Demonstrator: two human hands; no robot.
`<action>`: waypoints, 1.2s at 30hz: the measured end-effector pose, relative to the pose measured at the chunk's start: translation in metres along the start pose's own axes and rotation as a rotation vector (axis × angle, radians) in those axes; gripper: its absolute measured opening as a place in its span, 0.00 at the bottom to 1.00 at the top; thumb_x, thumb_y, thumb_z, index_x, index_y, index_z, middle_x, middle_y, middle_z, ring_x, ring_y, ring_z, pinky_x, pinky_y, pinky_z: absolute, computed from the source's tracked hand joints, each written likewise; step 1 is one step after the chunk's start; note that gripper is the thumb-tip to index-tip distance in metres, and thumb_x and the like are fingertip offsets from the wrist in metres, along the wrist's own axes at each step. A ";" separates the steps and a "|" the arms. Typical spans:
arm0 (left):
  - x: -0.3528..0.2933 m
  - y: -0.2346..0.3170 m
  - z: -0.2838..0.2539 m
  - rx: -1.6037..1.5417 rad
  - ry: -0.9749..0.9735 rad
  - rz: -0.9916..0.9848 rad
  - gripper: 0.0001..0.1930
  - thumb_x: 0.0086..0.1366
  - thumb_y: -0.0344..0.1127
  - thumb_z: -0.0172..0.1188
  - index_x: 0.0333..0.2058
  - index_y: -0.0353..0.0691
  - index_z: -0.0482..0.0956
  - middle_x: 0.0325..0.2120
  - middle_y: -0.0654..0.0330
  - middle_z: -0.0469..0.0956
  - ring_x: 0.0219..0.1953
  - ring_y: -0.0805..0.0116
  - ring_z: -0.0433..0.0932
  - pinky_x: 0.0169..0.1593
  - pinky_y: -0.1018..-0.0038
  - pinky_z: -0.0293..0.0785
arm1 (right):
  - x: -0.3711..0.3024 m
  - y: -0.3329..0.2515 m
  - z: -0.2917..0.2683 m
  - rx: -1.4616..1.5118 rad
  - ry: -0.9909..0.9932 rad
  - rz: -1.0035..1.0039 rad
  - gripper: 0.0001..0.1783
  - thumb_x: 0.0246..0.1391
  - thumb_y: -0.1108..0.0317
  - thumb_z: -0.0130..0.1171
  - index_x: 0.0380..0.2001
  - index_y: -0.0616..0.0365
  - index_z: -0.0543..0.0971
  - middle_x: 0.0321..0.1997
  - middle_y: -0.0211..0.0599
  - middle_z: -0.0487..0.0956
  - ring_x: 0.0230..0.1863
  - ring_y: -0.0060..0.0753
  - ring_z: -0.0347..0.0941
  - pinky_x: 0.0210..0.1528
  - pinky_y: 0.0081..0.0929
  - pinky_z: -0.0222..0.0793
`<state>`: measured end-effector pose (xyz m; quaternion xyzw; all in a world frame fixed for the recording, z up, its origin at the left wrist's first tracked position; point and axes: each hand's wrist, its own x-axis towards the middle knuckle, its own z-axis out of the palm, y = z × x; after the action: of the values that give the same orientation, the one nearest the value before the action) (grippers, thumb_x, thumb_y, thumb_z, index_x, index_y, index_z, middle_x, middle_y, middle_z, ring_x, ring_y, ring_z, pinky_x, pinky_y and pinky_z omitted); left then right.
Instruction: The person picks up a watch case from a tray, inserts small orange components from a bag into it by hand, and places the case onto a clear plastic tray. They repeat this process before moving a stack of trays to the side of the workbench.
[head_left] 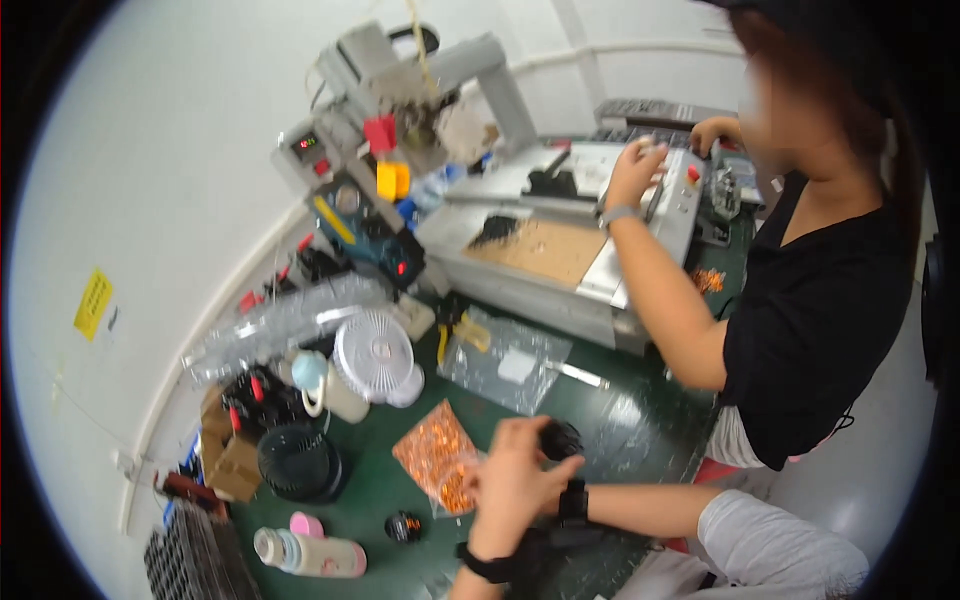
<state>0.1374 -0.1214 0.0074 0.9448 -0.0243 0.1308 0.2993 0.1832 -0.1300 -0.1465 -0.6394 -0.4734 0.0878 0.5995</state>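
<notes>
My left hand [512, 475] comes up from the lower edge with a black band at the wrist. Between its fingers and thumb sits a black round part [561, 440], blurred by motion. My right hand [546, 503] reaches in from the right, a black watch on its wrist, and is mostly hidden behind the left hand. Fingertips, probably the right hand's, show beside a clear plastic bag of small orange pieces [435, 445]; whether they grip anything cannot be made out. Left of the hands, a small black round part with orange bits [403, 527] lies on the green table [375, 490].
A co-worker [820, 290] at right has an arm over a white machine [540, 285]. On the table are a flat plastic bag [480, 375], yellow-handled pliers [465, 330], a white fan [378, 352], a black fan [298, 462], a bottle [315, 555] and a cardboard box [228, 455].
</notes>
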 end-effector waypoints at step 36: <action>-0.126 -0.083 -0.025 -0.413 0.058 0.085 0.32 0.37 0.38 0.77 0.44 0.39 0.78 0.52 0.56 0.73 0.43 0.65 0.75 0.42 0.72 0.75 | 0.012 -0.062 -0.032 -0.200 -0.011 0.049 0.07 0.48 0.73 0.59 0.33 0.60 0.75 0.32 0.37 0.79 0.33 0.34 0.79 0.34 0.28 0.74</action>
<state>0.0201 -0.0428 -0.0526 0.8574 -0.0819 0.1625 0.4814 0.1806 -0.1537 -0.0797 -0.7069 -0.4675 0.0581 0.5277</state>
